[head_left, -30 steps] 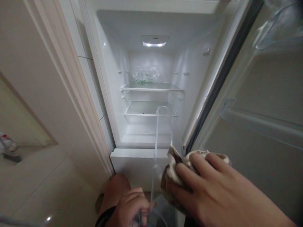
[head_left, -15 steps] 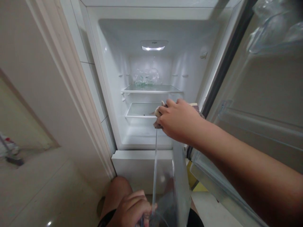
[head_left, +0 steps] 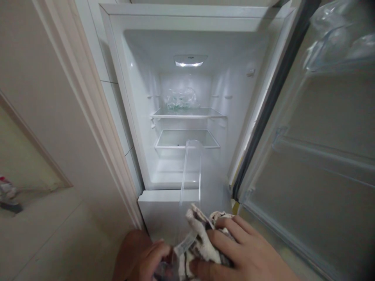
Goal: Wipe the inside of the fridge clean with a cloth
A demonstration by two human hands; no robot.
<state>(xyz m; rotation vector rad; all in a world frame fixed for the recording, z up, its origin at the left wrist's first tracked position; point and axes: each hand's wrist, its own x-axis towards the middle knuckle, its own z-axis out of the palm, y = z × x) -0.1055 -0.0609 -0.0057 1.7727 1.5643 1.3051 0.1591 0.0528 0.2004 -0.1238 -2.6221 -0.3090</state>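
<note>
At the bottom of the view, my left hand [head_left: 154, 259] grips the near end of a clear plastic fridge drawer [head_left: 212, 175], which stands on end in front of the fridge. My right hand [head_left: 243, 249] is closed around a crumpled cloth [head_left: 202, 238], cream with dark patches. The cloth presses on the drawer's near rim, close to my left hand. Part of the drawer's lower end is hidden by the cloth and both hands.
Behind the drawer is an open fridge with two glass shelves, an upper one [head_left: 190, 113] and a lower one [head_left: 172, 138]. A clear plastic bag [head_left: 181, 97] lies on the upper shelf. The fridge door [head_left: 316, 128] stands open at right; a wall [head_left: 58, 78] is close at left.
My right hand has brought the cloth from the drawer's far upper end down to its near rim. The drawer has tilted and shifted slightly; my left hand stays on it.
</note>
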